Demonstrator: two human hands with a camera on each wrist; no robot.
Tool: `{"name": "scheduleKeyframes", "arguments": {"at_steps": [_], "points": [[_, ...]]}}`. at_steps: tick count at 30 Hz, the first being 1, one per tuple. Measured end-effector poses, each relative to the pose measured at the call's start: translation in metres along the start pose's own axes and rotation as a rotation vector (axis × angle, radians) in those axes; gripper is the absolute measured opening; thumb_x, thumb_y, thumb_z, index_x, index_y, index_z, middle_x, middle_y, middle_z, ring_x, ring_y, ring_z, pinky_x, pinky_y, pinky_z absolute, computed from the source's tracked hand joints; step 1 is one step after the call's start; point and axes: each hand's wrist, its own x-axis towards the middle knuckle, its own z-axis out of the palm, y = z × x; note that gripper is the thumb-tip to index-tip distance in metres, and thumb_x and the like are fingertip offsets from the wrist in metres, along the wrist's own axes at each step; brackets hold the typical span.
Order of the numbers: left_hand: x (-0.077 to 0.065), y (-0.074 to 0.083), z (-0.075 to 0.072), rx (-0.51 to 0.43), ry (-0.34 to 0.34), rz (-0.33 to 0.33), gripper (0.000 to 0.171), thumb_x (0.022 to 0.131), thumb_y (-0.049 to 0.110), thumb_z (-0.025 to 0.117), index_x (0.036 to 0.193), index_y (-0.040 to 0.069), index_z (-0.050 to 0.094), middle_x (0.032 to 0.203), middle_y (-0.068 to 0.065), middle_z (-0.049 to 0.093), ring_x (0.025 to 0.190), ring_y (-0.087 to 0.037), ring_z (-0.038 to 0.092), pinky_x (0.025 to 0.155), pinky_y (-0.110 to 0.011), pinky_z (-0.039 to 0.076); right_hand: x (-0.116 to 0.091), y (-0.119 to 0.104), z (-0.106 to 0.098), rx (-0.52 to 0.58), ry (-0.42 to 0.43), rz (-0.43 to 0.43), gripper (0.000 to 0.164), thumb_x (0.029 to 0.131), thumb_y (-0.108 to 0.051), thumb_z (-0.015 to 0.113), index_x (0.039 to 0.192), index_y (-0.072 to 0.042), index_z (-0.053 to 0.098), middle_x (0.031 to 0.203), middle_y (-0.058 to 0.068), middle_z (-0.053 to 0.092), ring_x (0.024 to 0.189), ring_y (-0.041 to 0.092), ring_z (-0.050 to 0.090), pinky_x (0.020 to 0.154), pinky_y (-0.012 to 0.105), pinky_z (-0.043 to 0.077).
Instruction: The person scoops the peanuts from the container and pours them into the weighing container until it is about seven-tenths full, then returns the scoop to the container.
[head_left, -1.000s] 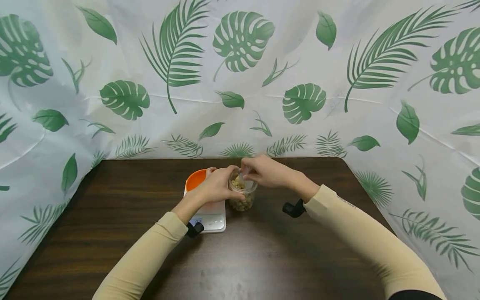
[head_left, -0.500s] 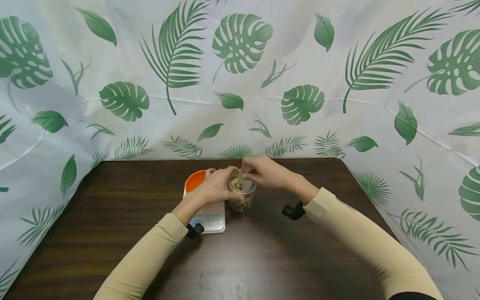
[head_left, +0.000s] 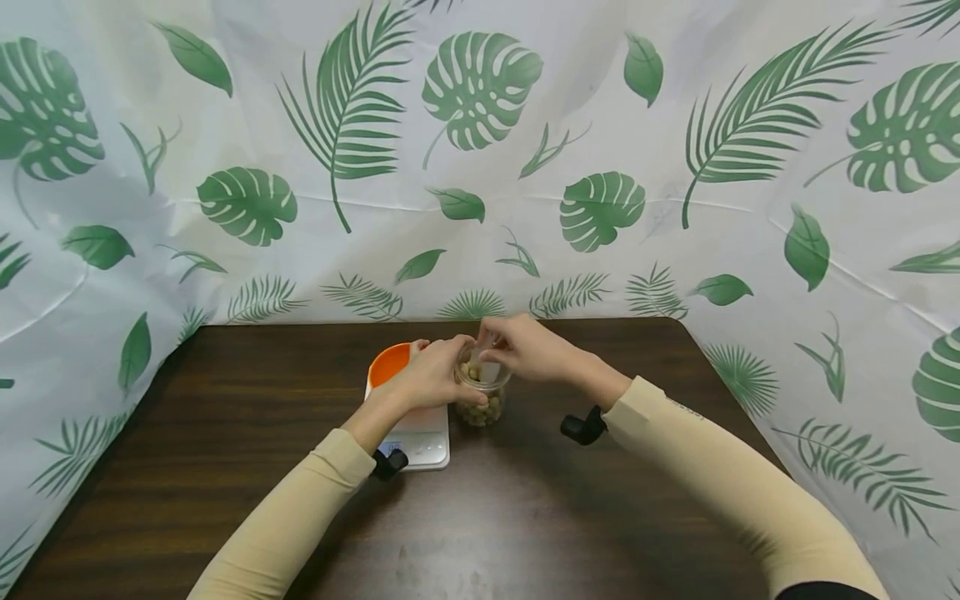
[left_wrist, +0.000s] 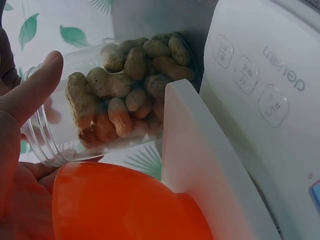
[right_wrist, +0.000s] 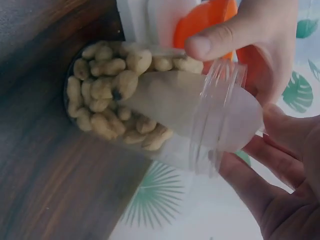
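A clear plastic jar point(head_left: 480, 410) partly filled with unshelled peanuts point(left_wrist: 135, 85) stands on the table. My left hand point(head_left: 433, 372) grips its neck from the left, thumb on the near side. My right hand point(head_left: 531, 350) is over the jar mouth and pinches a translucent white scoop point(right_wrist: 175, 107). The scoop reaches down inside the jar, its lower end among the peanuts in the right wrist view. Just left of the jar, an orange bowl point(head_left: 387, 363) sits on a white kitchen scale point(head_left: 429, 452), partly hidden by my left hand and wrist.
The dark wooden table point(head_left: 480, 517) extends to the front and both sides. Behind it hangs a white curtain point(head_left: 480, 250) printed with green leaves. The scale's edge stands close beside the jar.
My right hand and the scoop have shifted very slightly inside the jar mouth. My left hand keeps its grip on the jar, and the bowl and scale stay in place.
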Motion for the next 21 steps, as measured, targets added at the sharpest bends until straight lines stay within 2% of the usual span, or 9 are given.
{"name": "scheduleKeyframes", "arguments": {"at_steps": [2, 8, 9, 12, 15, 21], "points": [[0.000, -0.001, 0.000, -0.001, 0.000, 0.000, 0.088, 0.078, 0.049, 0.089, 0.145, 0.009, 0.050, 0.092, 0.009, 0.069, 0.103, -0.017, 0.062, 0.105, -0.062, 0.022, -0.002, 0.002, -0.002, 0.018, 0.023, 0.018, 0.008, 0.099, -0.008, 0.070, 0.104, -0.006, 0.066, 0.096, -0.001, 0.071, 0.087, 0.016, 0.071, 0.072, 0.032, 0.057], [0.000, -0.001, 0.000, 0.008, 0.007, 0.002, 0.091, 0.077, 0.051, 0.089, 0.146, 0.008, 0.049, 0.103, 0.005, 0.068, 0.104, -0.018, 0.062, 0.105, -0.062, 0.023, -0.004, 0.005, -0.003, 0.060, 0.099, 0.058, 0.008, 0.100, -0.012, 0.069, 0.106, -0.008, 0.065, 0.102, 0.001, 0.073, 0.090, 0.014, 0.071, 0.075, 0.035, 0.057], [0.000, -0.001, 0.000, 0.008, 0.004, 0.002, 0.091, 0.077, 0.051, 0.089, 0.146, 0.008, 0.049, 0.098, 0.006, 0.068, 0.103, -0.018, 0.062, 0.105, -0.062, 0.023, -0.004, 0.005, -0.001, 0.070, 0.102, 0.058, 0.008, 0.100, -0.011, 0.069, 0.107, -0.007, 0.065, 0.102, 0.002, 0.073, 0.091, 0.017, 0.072, 0.075, 0.035, 0.058], [0.000, -0.001, 0.000, 0.003, -0.005, 0.006, 0.089, 0.078, 0.051, 0.088, 0.145, 0.009, 0.049, 0.082, 0.012, 0.065, 0.094, -0.014, 0.062, 0.104, -0.062, 0.023, -0.002, 0.003, 0.006, 0.062, 0.084, 0.061, 0.010, 0.100, -0.010, 0.069, 0.107, -0.005, 0.064, 0.100, 0.004, 0.073, 0.090, 0.020, 0.073, 0.073, 0.034, 0.057], [0.000, -0.001, 0.000, 0.000, -0.006, 0.011, 0.087, 0.079, 0.051, 0.088, 0.145, 0.009, 0.049, 0.073, 0.015, 0.062, 0.087, -0.010, 0.061, 0.103, -0.061, 0.024, -0.001, -0.002, 0.011, 0.047, 0.060, 0.085, 0.013, 0.100, -0.010, 0.069, 0.109, -0.002, 0.064, 0.099, 0.003, 0.072, 0.091, 0.021, 0.072, 0.074, 0.033, 0.057], [0.000, -0.002, 0.000, -0.003, -0.004, 0.002, 0.085, 0.079, 0.050, 0.088, 0.144, 0.011, 0.050, 0.075, 0.015, 0.062, 0.085, -0.009, 0.060, 0.103, -0.060, 0.024, 0.002, -0.010, 0.013, -0.022, 0.035, 0.113, 0.014, 0.099, -0.011, 0.070, 0.109, -0.002, 0.065, 0.099, 0.002, 0.069, 0.092, 0.017, 0.069, 0.077, 0.032, 0.057]]}}
